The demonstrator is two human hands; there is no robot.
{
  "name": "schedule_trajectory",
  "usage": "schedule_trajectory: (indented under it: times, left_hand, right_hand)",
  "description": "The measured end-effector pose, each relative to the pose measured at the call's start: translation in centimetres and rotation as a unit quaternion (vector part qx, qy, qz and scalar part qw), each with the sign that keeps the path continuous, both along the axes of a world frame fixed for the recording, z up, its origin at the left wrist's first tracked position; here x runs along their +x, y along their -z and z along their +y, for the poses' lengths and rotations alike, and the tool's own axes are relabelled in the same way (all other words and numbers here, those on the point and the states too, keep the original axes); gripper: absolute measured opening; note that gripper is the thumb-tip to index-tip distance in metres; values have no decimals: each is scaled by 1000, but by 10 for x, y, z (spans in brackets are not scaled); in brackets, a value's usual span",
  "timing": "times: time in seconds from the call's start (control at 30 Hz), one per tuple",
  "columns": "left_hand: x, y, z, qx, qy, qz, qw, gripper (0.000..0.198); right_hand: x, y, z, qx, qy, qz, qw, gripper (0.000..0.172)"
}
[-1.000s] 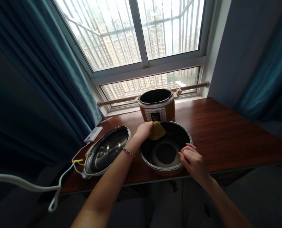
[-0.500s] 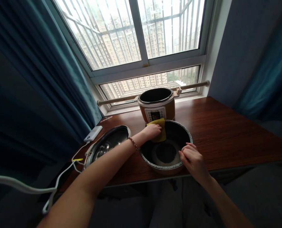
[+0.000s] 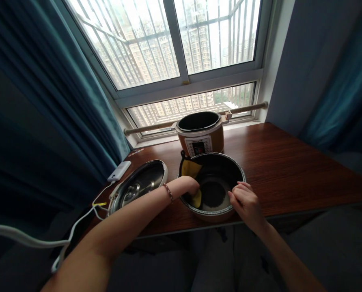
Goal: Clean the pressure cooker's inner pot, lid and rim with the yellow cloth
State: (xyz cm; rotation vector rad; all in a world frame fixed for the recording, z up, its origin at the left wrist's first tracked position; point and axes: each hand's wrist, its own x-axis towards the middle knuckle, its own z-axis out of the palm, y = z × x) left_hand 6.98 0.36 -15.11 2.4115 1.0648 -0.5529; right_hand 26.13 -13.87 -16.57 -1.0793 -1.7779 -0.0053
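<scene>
A dark inner pot (image 3: 220, 164) with a pale speckled rim stands near the table's front edge. My left hand (image 3: 190, 185) is down inside it at the left wall, closed on a yellow cloth (image 3: 189, 168) with a dark edge and a loop. Part of the cloth sticks up over the rim; the fingertips are hidden. My right hand (image 3: 244, 197) is closed around the pot's right rim. Just behind the pot sits the brown and white electric pressure cooker body (image 3: 201, 136), lidless, its control panel facing me.
The cooker lid (image 3: 147, 178) lies upside down at the left, beneath my left forearm. A white power bank (image 3: 119, 170) with a white cable (image 3: 83, 221) rests at the table's left edge. Behind the wooden table (image 3: 278, 162) are a barred window and blue curtains (image 3: 74, 81).
My left hand has moved with the cloth from the pot's back wall to its left side, lower and nearer me. My right hand stays on the rim.
</scene>
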Motion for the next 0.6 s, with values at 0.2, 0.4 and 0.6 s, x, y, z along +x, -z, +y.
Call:
schedule_trajectory:
  times: [0.2, 0.4, 0.6]
  left_hand:
    - [12, -19, -29, -224, 21, 97, 970, 9]
    - [27, -51, -54, -352, 15, -16, 936, 34]
    - [18, -90, -80, -193, 103, -161, 962, 18]
  right_hand:
    - [-1, -1, 0, 2, 4, 10, 1000, 29]
    - [-1, 0, 0, -2, 7, 10, 1000, 29]
    - [-1, 1, 1, 0, 5, 15, 1000, 29]
